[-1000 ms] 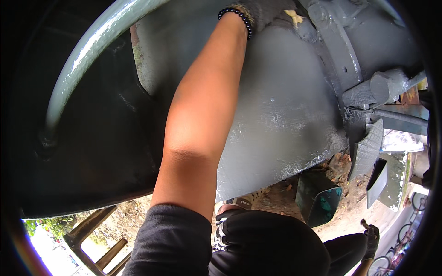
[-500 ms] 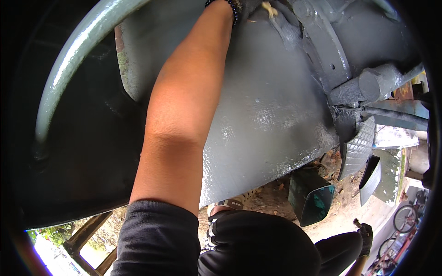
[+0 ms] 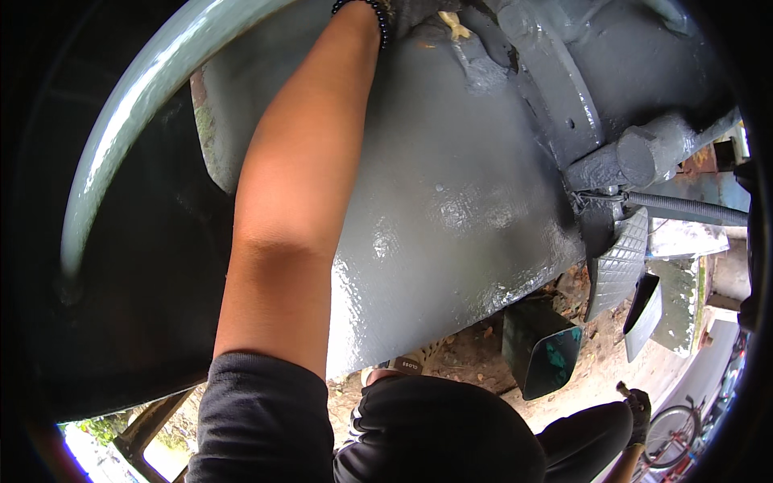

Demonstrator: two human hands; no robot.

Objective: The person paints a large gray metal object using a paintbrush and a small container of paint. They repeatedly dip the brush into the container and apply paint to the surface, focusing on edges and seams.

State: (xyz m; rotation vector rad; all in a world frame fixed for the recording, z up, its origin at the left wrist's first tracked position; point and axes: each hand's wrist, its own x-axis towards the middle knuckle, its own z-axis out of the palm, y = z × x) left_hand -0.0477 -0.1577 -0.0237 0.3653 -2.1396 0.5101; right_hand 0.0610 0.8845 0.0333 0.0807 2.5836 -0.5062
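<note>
My left forearm reaches up across a glossy grey metal panel (image 3: pixel 435 217). At the upper edge, my left hand (image 3: pixel 411 14) wears a dark glove and a black bead bracelet (image 3: pixel 378 18). Its fingers are mostly cut off or lost against the grey metal. Beside them a small cream-coloured forked piece (image 3: pixel 456 26) lies over a grey-coated part. At the lower right, by my bent knee, my gloved right hand (image 3: pixel 640 409) is closed. A short light-brown tip (image 3: pixel 622 390) sticks out of it; the rest of that thing is hidden.
A curved grey-green rim (image 3: pixel 109 137) arches at the upper left. To the right are a grey bracket (image 3: pixel 555 88), a cylinder (image 3: pixel 636 157), a spring-like rod (image 3: pixel 684 207) and a ribbed pedal (image 3: pixel 618 262). A dark open box-shaped tube (image 3: pixel 547 354) stands below. A bicycle (image 3: pixel 672 435) is beyond.
The panel and my left arm have shifted a little to the left in view. More of the cream-coloured piece and its surroundings shows. My right hand stays closed by the knee.
</note>
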